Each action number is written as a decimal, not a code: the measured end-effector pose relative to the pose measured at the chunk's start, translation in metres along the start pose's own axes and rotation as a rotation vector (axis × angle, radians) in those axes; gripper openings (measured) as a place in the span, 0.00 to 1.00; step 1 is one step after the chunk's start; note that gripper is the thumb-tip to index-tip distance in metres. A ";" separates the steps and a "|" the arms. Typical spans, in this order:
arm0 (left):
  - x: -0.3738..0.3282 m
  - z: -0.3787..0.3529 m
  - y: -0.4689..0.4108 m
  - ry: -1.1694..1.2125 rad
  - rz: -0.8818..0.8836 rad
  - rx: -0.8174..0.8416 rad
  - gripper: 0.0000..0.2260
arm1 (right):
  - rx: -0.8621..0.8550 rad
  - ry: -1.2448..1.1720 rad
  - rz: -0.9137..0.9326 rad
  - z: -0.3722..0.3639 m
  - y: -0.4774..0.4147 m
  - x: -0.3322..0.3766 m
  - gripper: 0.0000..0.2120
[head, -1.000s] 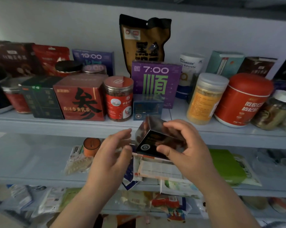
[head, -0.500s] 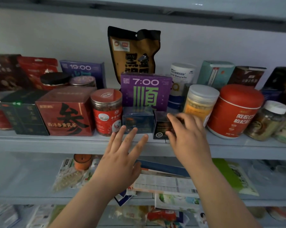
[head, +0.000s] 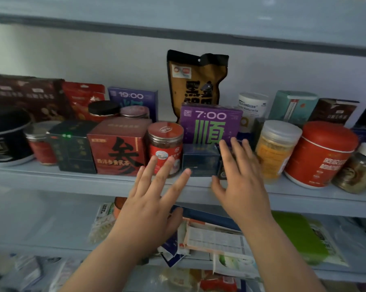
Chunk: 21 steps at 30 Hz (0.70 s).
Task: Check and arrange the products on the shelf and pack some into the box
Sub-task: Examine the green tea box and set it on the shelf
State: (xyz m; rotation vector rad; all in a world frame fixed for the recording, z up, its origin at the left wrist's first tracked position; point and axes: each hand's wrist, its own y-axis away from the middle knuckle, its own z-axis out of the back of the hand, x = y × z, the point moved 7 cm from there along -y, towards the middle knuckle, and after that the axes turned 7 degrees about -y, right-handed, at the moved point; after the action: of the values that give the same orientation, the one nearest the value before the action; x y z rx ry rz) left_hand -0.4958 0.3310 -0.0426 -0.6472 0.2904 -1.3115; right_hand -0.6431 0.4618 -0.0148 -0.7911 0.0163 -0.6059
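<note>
A small dark box [head: 222,172] stands on the shelf [head: 93,182] beside a small blue box [head: 200,160], mostly hidden behind my right hand [head: 240,178]. That hand is spread with straight fingers in front of it and holds nothing. My left hand [head: 154,199] is also spread flat, fingertips near the red-lidded jar [head: 165,144] and the blue box. A purple "7:00" box [head: 210,124] stands behind both small boxes.
The shelf row holds a red box [head: 116,148], dark green box [head: 73,146], yellow-filled jar [head: 277,148], big red canister [head: 321,153] and a brown pouch [head: 195,81] at the back. The lower shelf carries leaflets [head: 215,239] and a green packet [head: 302,237].
My right hand set the small dark box on the shelf beside the blue box and let go of it. Both hands now hover spread out in front of the boxes.
</note>
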 end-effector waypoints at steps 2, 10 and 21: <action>0.021 0.019 0.005 -0.008 0.045 -0.049 0.36 | 0.018 -0.050 0.070 -0.004 0.000 0.034 0.41; 0.117 0.061 0.036 -0.119 0.191 -0.082 0.35 | 0.077 -0.206 0.291 -0.034 -0.025 0.158 0.40; 0.250 0.110 0.060 -0.336 0.455 -0.041 0.34 | 0.133 -0.323 0.470 -0.074 -0.103 0.277 0.38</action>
State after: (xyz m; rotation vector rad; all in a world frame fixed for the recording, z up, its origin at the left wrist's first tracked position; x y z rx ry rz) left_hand -0.3253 0.1297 0.0483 -0.7714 0.1749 -0.7494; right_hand -0.4819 0.2139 0.0592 -0.7162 -0.1300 -0.0305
